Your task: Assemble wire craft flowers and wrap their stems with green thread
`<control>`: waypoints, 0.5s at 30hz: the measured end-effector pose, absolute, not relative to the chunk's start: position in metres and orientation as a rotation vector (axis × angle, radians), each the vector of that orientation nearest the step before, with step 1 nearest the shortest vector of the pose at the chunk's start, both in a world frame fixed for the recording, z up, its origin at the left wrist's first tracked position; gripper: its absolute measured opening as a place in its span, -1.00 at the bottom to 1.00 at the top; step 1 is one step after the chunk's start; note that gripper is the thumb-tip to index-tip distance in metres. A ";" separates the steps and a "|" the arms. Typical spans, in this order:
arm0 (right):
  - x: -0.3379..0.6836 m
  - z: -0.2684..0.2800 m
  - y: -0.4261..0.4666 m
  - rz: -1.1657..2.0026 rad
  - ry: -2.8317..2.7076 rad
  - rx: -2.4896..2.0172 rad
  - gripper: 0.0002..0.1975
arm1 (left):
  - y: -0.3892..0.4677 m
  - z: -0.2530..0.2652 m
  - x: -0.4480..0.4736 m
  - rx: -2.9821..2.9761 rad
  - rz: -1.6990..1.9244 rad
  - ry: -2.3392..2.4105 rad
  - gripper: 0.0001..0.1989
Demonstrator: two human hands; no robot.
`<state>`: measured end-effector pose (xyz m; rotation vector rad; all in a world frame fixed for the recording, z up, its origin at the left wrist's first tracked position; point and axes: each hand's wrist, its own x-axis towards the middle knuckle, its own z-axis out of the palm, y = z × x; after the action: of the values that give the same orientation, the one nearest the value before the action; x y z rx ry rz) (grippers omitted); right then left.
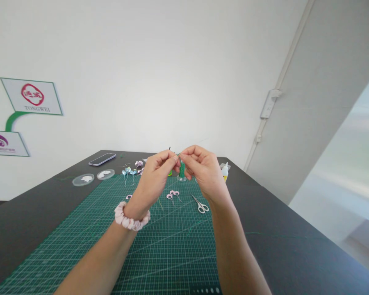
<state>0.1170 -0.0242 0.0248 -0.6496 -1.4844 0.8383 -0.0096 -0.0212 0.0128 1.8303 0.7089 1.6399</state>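
Note:
In front of me, above the far part of the cutting mat, both hands meet fingertip to fingertip. My left hand (156,170), with a pale pink scrunchie (132,217) at its wrist, is closed in a pinch. What it grips is mostly hidden; a short dark tip pokes up behind its fingers. My right hand (203,170) is pinched too, with a bit of green thread (178,154) at its fingertips. Just behind the hands stands a spool of green thread (181,171), partly covered by fingers. Small pink petal shapes on wires (174,193) lie below the hands.
White-handled scissors (202,207) rest on the green cutting mat (172,254). To the left are blue wired petals (129,171), two shallow dishes (83,179) with white stuff, and a phone (102,159). A glue bottle (225,172) stands right of my right hand.

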 end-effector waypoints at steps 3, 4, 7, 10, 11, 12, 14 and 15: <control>0.117 0.024 -0.024 0.842 -1.480 -0.659 -0.89 | -0.022 0.011 -0.009 1.959 1.706 0.835 -0.73; 0.117 0.024 -0.024 0.847 -1.477 -0.656 -0.89 | -0.023 0.011 -0.009 2.002 1.729 0.884 -0.73; 0.117 0.022 -0.022 0.872 -1.469 -0.634 -0.87 | -0.023 0.009 -0.008 2.161 1.847 1.008 -0.74; 0.117 0.022 -0.022 0.911 -1.444 -0.605 -0.86 | -0.022 0.007 -0.007 2.327 1.984 1.079 -0.74; 0.117 0.022 -0.022 0.924 -1.434 -0.597 -0.86 | -0.022 0.006 -0.007 2.374 2.021 1.096 -0.74; 0.117 0.022 -0.022 0.935 -1.424 -0.592 -0.86 | -0.021 0.006 -0.006 2.419 2.046 1.114 -0.75; 0.117 0.022 -0.022 0.950 -1.411 -0.583 -0.86 | -0.019 0.004 -0.006 2.499 2.085 1.152 -0.75; 0.117 0.022 -0.022 0.955 -1.407 -0.580 -0.86 | -0.018 0.003 -0.006 2.534 2.099 1.170 -0.75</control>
<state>0.1168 -0.0218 0.0223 -0.5803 -1.4065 0.9548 -0.0059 -0.0183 0.0033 2.5344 1.1697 2.0991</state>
